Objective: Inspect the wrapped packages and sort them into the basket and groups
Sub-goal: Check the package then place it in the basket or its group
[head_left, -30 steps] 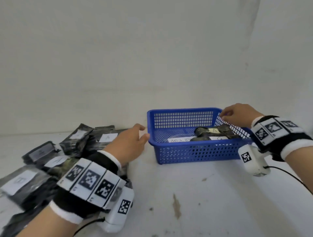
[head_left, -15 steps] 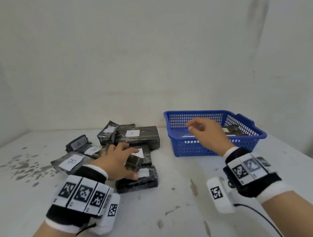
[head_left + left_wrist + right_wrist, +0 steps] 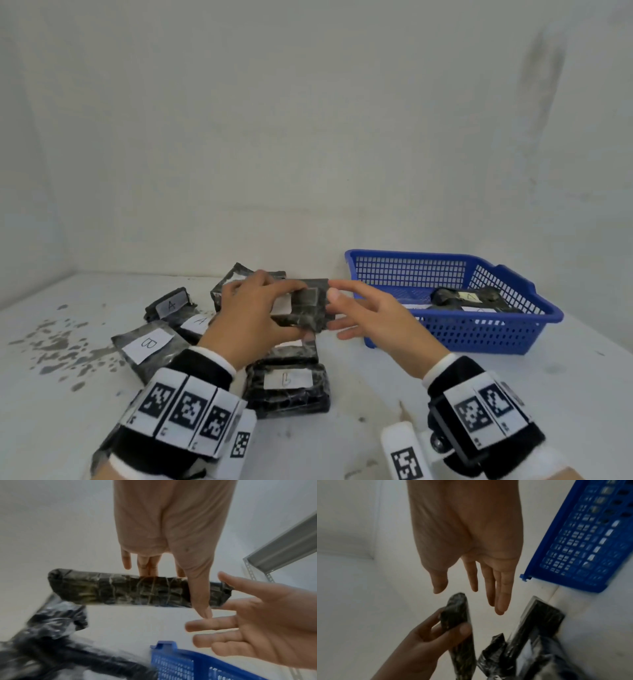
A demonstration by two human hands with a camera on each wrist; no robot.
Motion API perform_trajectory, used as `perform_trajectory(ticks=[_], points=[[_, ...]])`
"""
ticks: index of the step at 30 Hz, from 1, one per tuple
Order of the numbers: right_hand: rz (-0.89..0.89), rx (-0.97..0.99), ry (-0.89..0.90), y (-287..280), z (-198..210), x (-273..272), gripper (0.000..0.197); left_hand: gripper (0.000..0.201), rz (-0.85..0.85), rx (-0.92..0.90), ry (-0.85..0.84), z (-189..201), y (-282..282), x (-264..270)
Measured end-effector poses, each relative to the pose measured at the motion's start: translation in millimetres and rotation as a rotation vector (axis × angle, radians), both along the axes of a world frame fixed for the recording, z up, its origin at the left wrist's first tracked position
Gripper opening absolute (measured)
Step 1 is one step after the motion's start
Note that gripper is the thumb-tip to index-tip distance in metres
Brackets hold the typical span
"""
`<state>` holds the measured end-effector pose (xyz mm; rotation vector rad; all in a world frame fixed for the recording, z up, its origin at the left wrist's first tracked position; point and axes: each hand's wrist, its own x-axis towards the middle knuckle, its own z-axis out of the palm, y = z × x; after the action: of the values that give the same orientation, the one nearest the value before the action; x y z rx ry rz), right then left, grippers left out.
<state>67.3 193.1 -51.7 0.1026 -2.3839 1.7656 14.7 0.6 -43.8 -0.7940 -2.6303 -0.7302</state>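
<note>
The left hand [image 3: 253, 318] has a dark wrapped package [image 3: 305, 308] clamped between thumb and curled fingers, lifted clear of the table [image 3: 342, 445] – the left wrist view shows open air under it. Just to that hand's right, the right hand [image 3: 373, 322] is spread wide, fingers straight, holding nothing. Its fingertips sit right beside the package's near end, but it's hard to say if they're touching it; the right wrist view suggests a small gap.

Looks like the inspect step: one package picked out of the pile and being brought across for a two-handed look or a handover. The next move probably calls for the right hand to close on the free end so the package can be turned label-up and read, then sent either to the blue basket [image 3: 459, 339] further to the right hand's right or to a letter group.

Below and to the left of the left hand lies the rest of the pile [image 3: 171, 329], with labels reading A, A and B. One package [image 3: 287, 387] just under the left wrist has a mark that's unclear – could be an L.

The held package's label is mostly covered by the fingers, so its letter can't be read. The basket already holds a couple of packages [image 3: 466, 298], labels too small to make out. Both wrist views are blurry.
</note>
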Motion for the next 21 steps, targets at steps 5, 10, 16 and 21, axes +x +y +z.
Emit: perform_trajectory(ticks=[5, 10, 16, 21], points=[[0.000, -0.240, 0.063, -2, 16, -3, 0.030, 0.072, -0.061, 0.076, 0.086, 14, 23, -2], [-0.060, -0.265, 0.119, 16, 28, -1, 0.022, 0.097, -0.115, 0.086, 0.024, 27, 28, -4], [-0.002, -0.304, 0.195, 42, 66, 6, 0.019, 0.088, 0.031, 0.357, -0.032, 62, 20, 9], [0.060, -0.331, 0.315, 50, 82, 14, 0.032, 0.079, -0.129, 0.718, -0.249, 73, 15, 22]])
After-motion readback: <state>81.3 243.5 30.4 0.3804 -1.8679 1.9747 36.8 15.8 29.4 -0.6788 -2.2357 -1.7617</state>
